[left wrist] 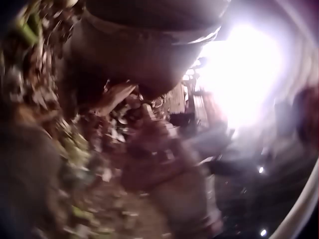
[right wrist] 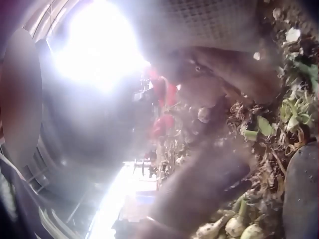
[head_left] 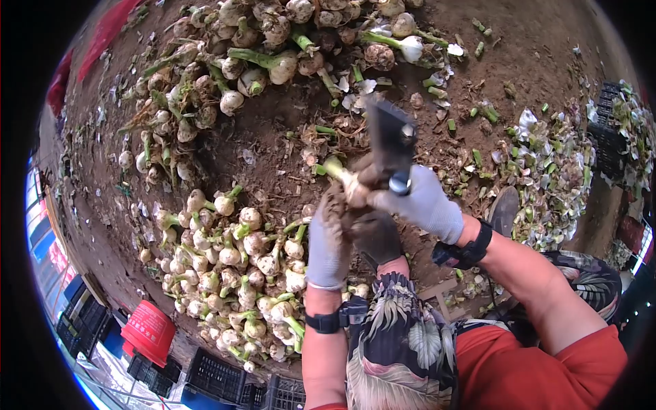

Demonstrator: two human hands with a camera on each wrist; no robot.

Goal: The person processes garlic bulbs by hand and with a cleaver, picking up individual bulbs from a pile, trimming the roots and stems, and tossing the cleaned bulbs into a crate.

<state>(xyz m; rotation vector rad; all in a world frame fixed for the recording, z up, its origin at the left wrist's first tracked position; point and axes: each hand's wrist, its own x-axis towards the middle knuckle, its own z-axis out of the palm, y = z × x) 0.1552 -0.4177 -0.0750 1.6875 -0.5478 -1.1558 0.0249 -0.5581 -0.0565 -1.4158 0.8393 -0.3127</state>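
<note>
In the head view, my gloved left hand (head_left: 328, 240) grips a garlic bulb (head_left: 354, 190) whose cut green stem (head_left: 333, 167) points up and left. My gloved right hand (head_left: 422, 203) holds a broad dark blade (head_left: 391, 133) with its fingers curled close beside the bulb; whether they touch it is unclear. Soil-coloured dirt covers the left glove's fingers. Both wrist views are blurred; the right wrist view shows part of a glove (right wrist: 199, 22) at the top, and no detail of the grip can be told there.
Trimmed garlic (head_left: 249, 256) lies in a heap left of my left hand. Bulbs with roots and stems (head_left: 273, 65) are piled ahead. Peelings (head_left: 547, 164) cover the ground at right. A shoe (head_left: 376, 236) is just below the hands, another (head_left: 504, 210) farther right. A red bucket (head_left: 149, 331) and crates (head_left: 215, 376) stand lower left.
</note>
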